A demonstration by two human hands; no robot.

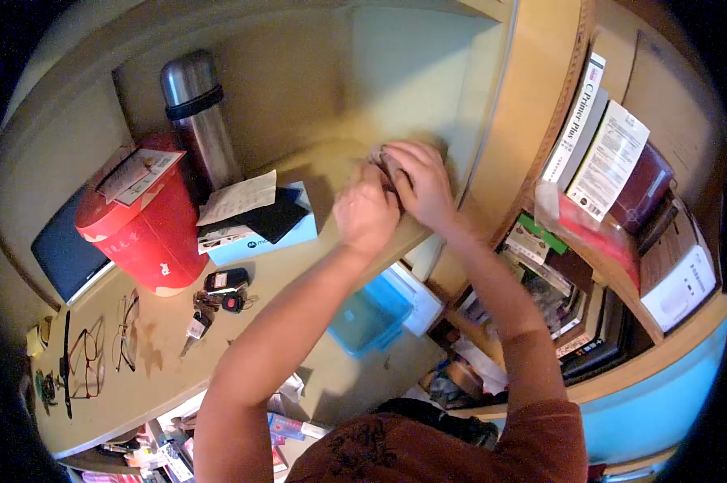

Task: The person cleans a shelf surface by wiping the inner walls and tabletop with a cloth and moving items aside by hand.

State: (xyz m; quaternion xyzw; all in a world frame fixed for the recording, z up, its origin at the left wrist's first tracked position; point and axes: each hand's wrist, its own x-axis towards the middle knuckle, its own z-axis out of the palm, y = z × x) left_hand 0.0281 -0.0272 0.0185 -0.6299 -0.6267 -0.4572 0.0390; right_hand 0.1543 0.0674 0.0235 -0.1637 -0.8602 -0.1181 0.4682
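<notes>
Near the right end of the shelf, my left hand [366, 211] and my right hand [418, 179] are together, fingers curled round a small dark object [390, 175]. The fingers cover most of it, so I cannot make out what it is. Left of my hands sits a light blue box [287, 241] with a black pouch [271, 216] and folded paper [238, 198] on top. Behind that box stands a steel flask [205, 129], upright beside a red bucket-shaped container [150, 233].
Keys [196, 324] and eyeglasses [125, 332] lie on the shelf [166, 362] at left. Below my forearms is a blue plastic bin [370, 314]. A wooden bookcase [621, 290] with books stands at right. A dark tablet-like panel [65, 241] leans at far left.
</notes>
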